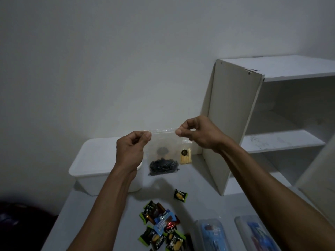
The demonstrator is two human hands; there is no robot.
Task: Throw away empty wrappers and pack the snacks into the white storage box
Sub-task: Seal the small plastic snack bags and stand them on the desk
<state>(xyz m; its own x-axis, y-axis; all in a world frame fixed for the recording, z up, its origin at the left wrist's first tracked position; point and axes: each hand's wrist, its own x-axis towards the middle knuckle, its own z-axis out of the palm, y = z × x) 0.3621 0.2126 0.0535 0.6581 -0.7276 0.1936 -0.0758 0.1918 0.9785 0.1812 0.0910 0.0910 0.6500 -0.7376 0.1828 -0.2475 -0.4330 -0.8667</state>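
Both the left hand (133,144) and right hand (194,132) pinch the clear bag's (163,153) top strip, probably sealing it; they should press along it evenly between them.

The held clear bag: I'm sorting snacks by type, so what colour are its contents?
Black or very dark pieces, seen in the head view.

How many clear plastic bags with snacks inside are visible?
2. One clear bag with dark snacks hangs from both hands; a smaller bag of yellow sticks stands behind it by the shelf. Others may be hidden.
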